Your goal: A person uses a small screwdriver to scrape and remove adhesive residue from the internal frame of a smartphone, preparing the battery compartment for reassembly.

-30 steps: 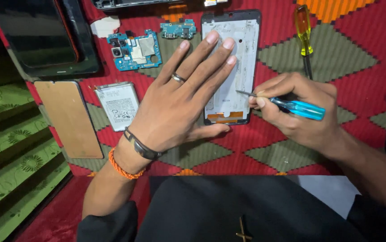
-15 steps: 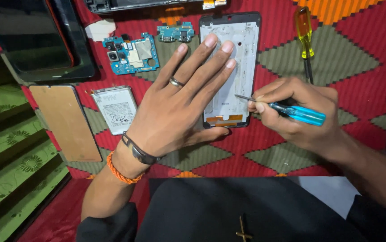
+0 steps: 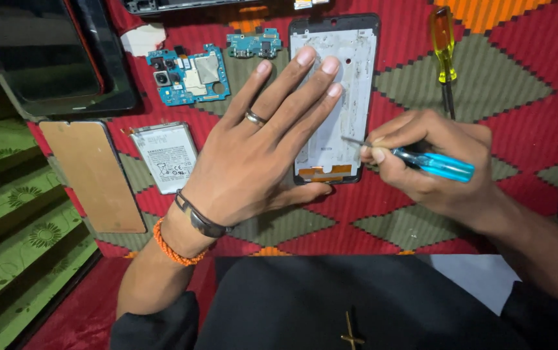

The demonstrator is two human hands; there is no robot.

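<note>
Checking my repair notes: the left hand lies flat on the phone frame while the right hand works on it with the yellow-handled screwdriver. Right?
Not quite. In the head view the right hand holds a blue-handled screwdriver; the yellow-handled screwdriver lies unused on the cloth. The left hand does lie flat on the phone frame.

There is one view only, from a camera worn on the person's head, looking steeply down and slightly forward over the dark-clothed lap at the near edge onto the red patterned cloth (image 3: 519, 123) (so no second view shares any part of the scene). It sits close: the left hand (image 3: 253, 155) and right hand (image 3: 434, 162) fill the middle, with the phone frame (image 3: 350, 78) between them reaching the far edge and a green patterned surface (image 3: 13, 240) running down the left.
</note>
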